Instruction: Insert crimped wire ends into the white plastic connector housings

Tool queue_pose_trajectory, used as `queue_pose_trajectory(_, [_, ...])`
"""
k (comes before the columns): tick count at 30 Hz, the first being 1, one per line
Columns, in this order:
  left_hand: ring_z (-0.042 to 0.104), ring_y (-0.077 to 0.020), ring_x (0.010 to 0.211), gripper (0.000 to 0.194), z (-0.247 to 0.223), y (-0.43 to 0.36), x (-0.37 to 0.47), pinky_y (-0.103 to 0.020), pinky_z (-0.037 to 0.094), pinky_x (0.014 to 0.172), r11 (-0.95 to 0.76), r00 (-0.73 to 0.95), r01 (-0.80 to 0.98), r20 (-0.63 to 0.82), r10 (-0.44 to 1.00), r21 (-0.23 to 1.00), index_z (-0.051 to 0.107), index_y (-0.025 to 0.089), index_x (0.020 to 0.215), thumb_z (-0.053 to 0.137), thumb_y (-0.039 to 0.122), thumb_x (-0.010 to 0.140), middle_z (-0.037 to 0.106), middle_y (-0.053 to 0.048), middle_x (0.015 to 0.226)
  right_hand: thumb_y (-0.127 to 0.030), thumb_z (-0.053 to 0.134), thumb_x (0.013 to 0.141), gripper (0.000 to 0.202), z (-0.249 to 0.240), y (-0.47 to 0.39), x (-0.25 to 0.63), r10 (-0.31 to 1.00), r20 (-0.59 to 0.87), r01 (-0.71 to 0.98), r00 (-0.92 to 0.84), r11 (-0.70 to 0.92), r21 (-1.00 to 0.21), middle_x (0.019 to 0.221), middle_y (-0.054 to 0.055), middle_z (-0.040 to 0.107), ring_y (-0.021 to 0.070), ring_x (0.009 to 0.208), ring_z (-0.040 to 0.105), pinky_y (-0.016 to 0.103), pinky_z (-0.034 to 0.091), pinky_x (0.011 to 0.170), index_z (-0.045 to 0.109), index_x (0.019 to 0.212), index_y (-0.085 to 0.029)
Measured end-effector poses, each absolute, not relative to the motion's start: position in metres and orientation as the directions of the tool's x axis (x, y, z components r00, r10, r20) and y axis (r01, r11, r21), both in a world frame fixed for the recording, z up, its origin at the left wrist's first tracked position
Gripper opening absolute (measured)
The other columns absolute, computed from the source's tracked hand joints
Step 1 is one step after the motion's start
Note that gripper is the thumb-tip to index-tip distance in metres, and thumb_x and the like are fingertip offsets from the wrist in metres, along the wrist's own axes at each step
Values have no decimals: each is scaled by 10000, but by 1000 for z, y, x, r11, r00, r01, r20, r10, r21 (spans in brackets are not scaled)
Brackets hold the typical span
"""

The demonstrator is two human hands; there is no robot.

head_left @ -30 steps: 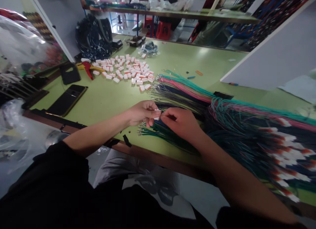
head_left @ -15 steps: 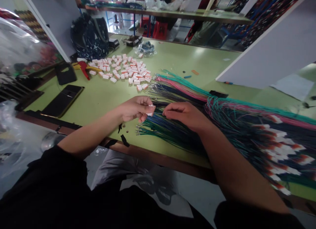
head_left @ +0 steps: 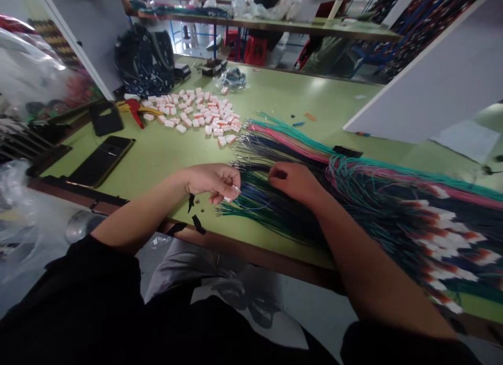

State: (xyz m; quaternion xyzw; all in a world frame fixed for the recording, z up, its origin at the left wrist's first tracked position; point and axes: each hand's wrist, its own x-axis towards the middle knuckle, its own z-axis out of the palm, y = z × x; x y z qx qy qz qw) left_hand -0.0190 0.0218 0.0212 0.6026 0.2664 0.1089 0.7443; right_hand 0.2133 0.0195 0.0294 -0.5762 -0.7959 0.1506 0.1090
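My left hand (head_left: 214, 182) pinches a small white plastic connector (head_left: 232, 194) between thumb and fingers. A thin blue wire (head_left: 255, 207) loops from that connector toward the right. Over the wire bundle, my right hand (head_left: 296, 182) is curled with its fingertips together; whether a wire is between them is hidden. Beneath and between both hands lie loose blue wires (head_left: 251, 189) and green wires (head_left: 247, 213), their metal ends pointing left.
Many white-and-orange connectors (head_left: 210, 113) are spread beyond my hands. Red-and-yellow pliers (head_left: 135, 112) and a phone (head_left: 101, 161) lie left. Pink wires (head_left: 291, 142) run rightward. Finished-looking connector ends (head_left: 448, 239) pile at right. A white panel (head_left: 424, 87) stands back right.
My left hand has lowered slightly and moved a little left with the connector. My right hand has drawn away to the right, and a wire loop now hangs from the connector.
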Motion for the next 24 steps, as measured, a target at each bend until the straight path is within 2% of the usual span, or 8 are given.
queue_pose_trajectory(6, [517,-39,386,314,16,24,-18,-121,343,325,299,790,162,-305,532,941,550,139,743,801,297,643,606,31,570,-200,511,677,190,39,16,215,939,63,763,-339,313,-566,646,-11,629,126,588,534,253,370,590,681,760,-185])
queue_pose_trajectory(11, [558,-46,442,343,18,23,-13,-130,419,391,325,758,79,-268,594,942,540,141,780,808,283,620,619,38,623,-352,535,755,275,50,-2,206,923,57,556,-380,277,-784,611,-13,614,111,514,512,252,395,537,676,912,-175])
queue_pose_trajectory(13, [567,-50,462,343,18,23,-12,-140,443,422,313,757,43,-235,610,949,536,144,791,802,281,624,620,37,637,-364,507,796,285,51,-7,201,915,42,591,-402,294,-751,628,2,635,120,517,530,257,407,545,670,935,-176])
queue_pose_trajectory(14, [567,-50,467,335,17,22,-11,-143,447,430,306,758,36,-226,612,951,535,145,794,796,277,632,618,37,638,-351,482,822,278,51,-8,199,923,42,666,-382,306,-680,634,14,645,134,537,553,264,414,565,670,931,-178])
queue_pose_trajectory(17, [555,-47,465,300,16,22,-10,-149,446,434,291,760,61,-233,607,955,539,144,796,776,261,655,608,37,631,-267,455,847,269,52,-6,200,979,61,936,-194,204,-288,694,73,684,214,657,629,322,428,650,668,991,-187])
queue_pose_trajectory(19, [547,-47,462,286,15,22,-10,-155,442,432,290,761,91,-255,597,953,542,139,791,767,256,661,602,36,630,-232,471,831,305,53,-3,203,993,75,989,-93,101,-112,766,106,704,260,709,646,368,430,678,648,1076,-198])
queue_pose_trajectory(21, [545,-48,466,285,15,21,-10,-160,440,434,298,757,105,-271,595,949,542,137,814,758,253,669,599,38,637,-240,464,834,309,55,-1,207,987,59,974,-151,159,-163,830,104,717,261,743,649,376,436,693,655,1074,-212])
queue_pose_trajectory(24, [553,-53,483,377,17,20,-8,-166,439,455,314,737,76,-266,622,946,526,156,1002,735,231,699,596,54,652,-276,464,838,269,57,-4,206,914,125,792,-387,399,-463,909,60,719,208,806,644,320,449,724,692,968,-216])
